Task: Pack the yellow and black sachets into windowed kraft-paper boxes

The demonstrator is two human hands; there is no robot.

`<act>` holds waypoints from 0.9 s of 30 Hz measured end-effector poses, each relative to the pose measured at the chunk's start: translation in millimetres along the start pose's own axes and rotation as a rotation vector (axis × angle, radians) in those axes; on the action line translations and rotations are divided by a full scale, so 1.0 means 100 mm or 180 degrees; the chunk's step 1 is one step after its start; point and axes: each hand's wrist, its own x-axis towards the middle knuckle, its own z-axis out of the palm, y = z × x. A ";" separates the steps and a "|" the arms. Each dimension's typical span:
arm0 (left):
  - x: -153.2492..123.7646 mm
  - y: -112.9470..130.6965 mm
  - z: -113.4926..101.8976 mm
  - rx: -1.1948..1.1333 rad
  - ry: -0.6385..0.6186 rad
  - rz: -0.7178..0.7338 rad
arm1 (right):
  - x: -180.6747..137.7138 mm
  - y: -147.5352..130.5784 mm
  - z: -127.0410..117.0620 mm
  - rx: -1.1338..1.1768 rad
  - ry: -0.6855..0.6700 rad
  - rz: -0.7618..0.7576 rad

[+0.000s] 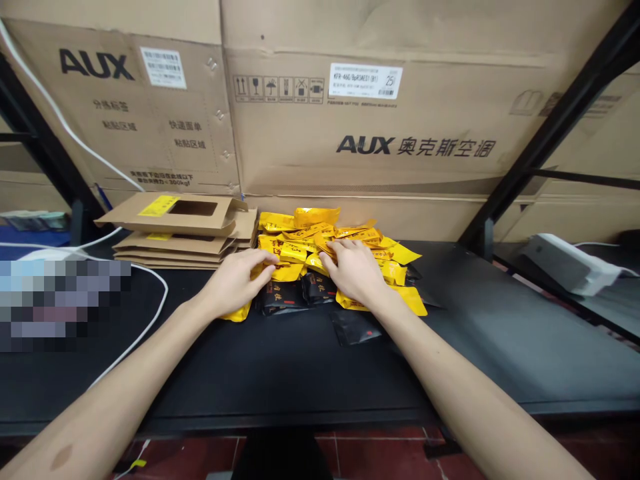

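Note:
A heap of yellow sachets (306, 233) with dark printing lies on the black table, with several black sachets (283, 293) under and in front of it. At the heap's left side is my left hand (243, 280), its thumb and fingers apart and touching the yellow sachets. A yellow sachet partly shows beneath its palm. My right hand (355, 270) rests over the middle right of the heap, fingers spread on the yellow sachets, thumb toward the left. Its fingertips are partly hidden among them. One black sachet (357, 329) lies below my right wrist.
Flat brown cardboard boxes (200, 217) with cut-out windows are stacked left of the heap. Large cartons (280, 153) stand behind. A white cable (163, 300) crosses the left side. Black metal posts (530, 133) flank the table (280, 373); a white device (570, 263) sits at right.

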 end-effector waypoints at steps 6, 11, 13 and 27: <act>0.01 -0.06 -0.04 0.0418 0.0429 -0.0079 | 0.00 0.01 0.02 0.0027 0.0032 -0.0029; -0.01 -0.24 -0.27 0.1129 0.1268 -0.0712 | -0.01 0.01 0.03 0.0057 0.0063 -0.0039; -0.06 -0.35 -0.35 0.1326 0.1434 -0.0935 | -0.01 0.01 0.03 0.0066 0.0089 -0.0044; -0.15 -0.53 -0.52 0.1488 0.1479 -0.1305 | -0.04 0.00 0.02 0.0544 0.0936 -0.0717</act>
